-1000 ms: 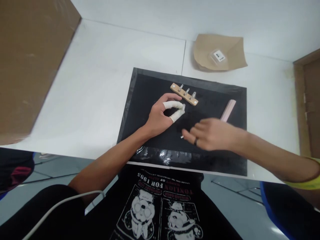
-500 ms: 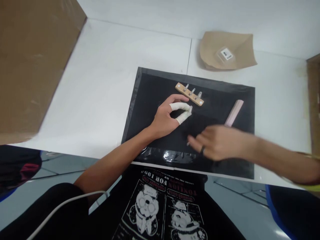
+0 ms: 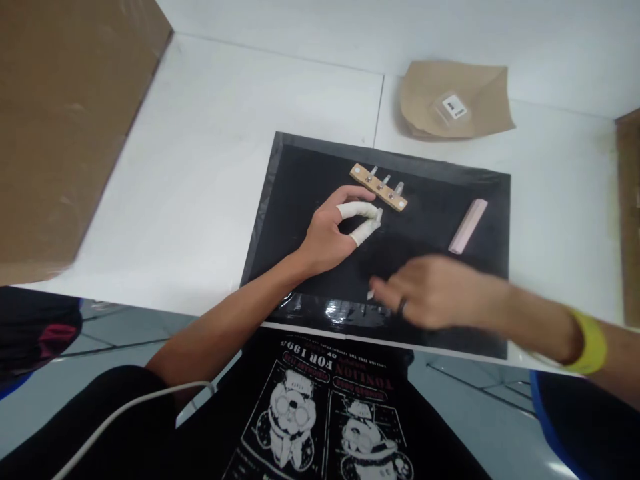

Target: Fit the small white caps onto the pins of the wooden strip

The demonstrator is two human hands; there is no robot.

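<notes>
My left hand [image 3: 333, 233] rests on a black mat [image 3: 300, 200]. White finger cots cover its thumb and forefinger, which pinch a small pale part [image 3: 380, 215]. Just beyond the fingertips lies a wooden strip [image 3: 379, 187] with three small pins standing in it. My right hand is out of sight. Another person's hand [image 3: 430, 293], with a dark ring on one finger and a yellow band on the forearm, reaches in from the right. It hovers low over the mat's near edge with a tiny white piece [image 3: 371, 294] at its fingertips.
A pink bar [image 3: 467, 225] lies on the mat's right side. Brown paper [image 3: 480, 90] holding a small labelled bag [image 3: 451, 107] sits at the back right of the white table [image 3: 210, 153]. A large cardboard box [image 3: 60, 120] stands left; a brown board [image 3: 629, 213] runs along the right edge.
The other person's hand has drawn back toward the mat's near edge, uncovering the pink bar. My left hand keeps its pinch and has barely moved.
</notes>
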